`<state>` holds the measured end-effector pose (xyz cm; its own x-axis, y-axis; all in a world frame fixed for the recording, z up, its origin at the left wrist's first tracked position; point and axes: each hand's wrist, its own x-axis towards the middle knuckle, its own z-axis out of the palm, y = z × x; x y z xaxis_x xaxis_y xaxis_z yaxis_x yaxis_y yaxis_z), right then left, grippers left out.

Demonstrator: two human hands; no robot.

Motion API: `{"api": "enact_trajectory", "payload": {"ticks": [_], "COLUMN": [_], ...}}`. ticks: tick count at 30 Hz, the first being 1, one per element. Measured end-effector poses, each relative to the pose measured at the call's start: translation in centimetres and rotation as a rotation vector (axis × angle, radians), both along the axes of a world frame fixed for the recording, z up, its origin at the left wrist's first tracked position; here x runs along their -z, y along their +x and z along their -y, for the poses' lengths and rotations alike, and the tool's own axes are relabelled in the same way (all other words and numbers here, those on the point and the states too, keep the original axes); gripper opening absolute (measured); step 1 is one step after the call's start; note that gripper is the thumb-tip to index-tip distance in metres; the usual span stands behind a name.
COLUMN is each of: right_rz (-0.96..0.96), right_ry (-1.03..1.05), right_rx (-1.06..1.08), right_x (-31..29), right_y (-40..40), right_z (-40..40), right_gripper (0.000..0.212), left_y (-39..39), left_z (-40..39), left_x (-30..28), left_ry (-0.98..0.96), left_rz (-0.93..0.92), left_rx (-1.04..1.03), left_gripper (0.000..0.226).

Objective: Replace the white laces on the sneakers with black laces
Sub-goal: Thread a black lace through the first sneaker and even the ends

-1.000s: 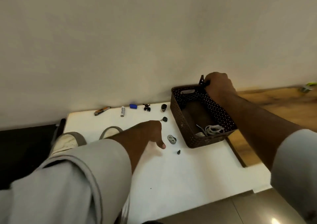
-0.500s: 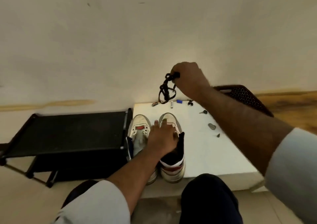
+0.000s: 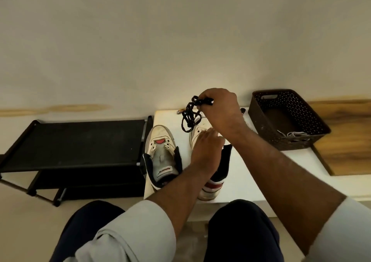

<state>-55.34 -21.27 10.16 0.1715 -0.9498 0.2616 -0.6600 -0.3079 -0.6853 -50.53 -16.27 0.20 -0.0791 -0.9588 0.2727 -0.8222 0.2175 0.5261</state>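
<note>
Item: black laces [image 3: 190,114], bundled, pinched in right hand [image 3: 220,111] above sneaker [image 3: 197,133]. Left hand [image 3: 206,143] rests flat on it (steadying). Step: relacing start. Next: untangle bundle, find tip.

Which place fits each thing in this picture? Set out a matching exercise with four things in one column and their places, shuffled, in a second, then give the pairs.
Things
1. black laces
2. white laces
3. left hand
4. rack

Places
A. in the basket
B. on the floor, left of the table
C. hanging from the right hand
D. on the right sneaker

Pairs: 1-C, 2-A, 3-D, 4-B
</note>
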Motion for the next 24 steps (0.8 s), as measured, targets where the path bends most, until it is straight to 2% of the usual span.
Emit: {"api": "enact_trajectory", "payload": {"ticks": [2,7,11,12,13,15,17,19,21,24], "right_rz": [0.003,0.006,-0.008,-0.001,0.011,0.073,0.182,0.27,0.308,0.294], "right_ry": [0.001,0.023,0.073,0.078,0.077,0.062,0.081,0.165,0.246,0.278], "right_rx": [0.005,0.012,0.003,-0.004,-0.009,-0.012,-0.028,-0.053,-0.081,-0.049], "right_x": [-0.4,-0.2,0.6,0.6,0.6,0.4,0.5,1.0,2.1,5.1], "right_y": [-0.7,-1.6,-1.1,-1.0,-0.8,-0.3,0.6,2.1,3.5,4.4], "right_z": [0.2,0.9,0.9,0.8,0.7,0.5,0.2,-0.1,-0.1,0.3], "right_gripper": [0.015,0.015,0.016,0.015,0.014,0.009,0.007,0.008,0.008,0.007], "left_y": [-1.5,-3.0,-2.5,-1.9,-0.9,2.4,6.7,10.7,13.1,15.3], "left_z": [1.1,3.8,3.1,2.6,2.0,0.7,-0.8,-1.3,-0.8,0.6], "left_x": [-0.9,0.0,1.7,1.1,0.2,-2.0,-3.5,-4.3,-4.3,-3.2], "left_ry": [0.052,0.183,0.199,0.2,0.204,0.289,0.415,0.427,0.381,0.236], "left_rz": [-0.145,-0.303,-0.334,-0.397,-0.541,-1.015,-1.493,-1.736,-1.725,-1.615], "left_rx": [-0.019,-0.188,-0.102,-0.095,-0.121,-0.209,-0.205,-0.147,-0.212,-0.44], "left_gripper": [0.019,0.016,0.012,0.014,0.014,0.03,0.043,0.035,0.028,0.014]}}
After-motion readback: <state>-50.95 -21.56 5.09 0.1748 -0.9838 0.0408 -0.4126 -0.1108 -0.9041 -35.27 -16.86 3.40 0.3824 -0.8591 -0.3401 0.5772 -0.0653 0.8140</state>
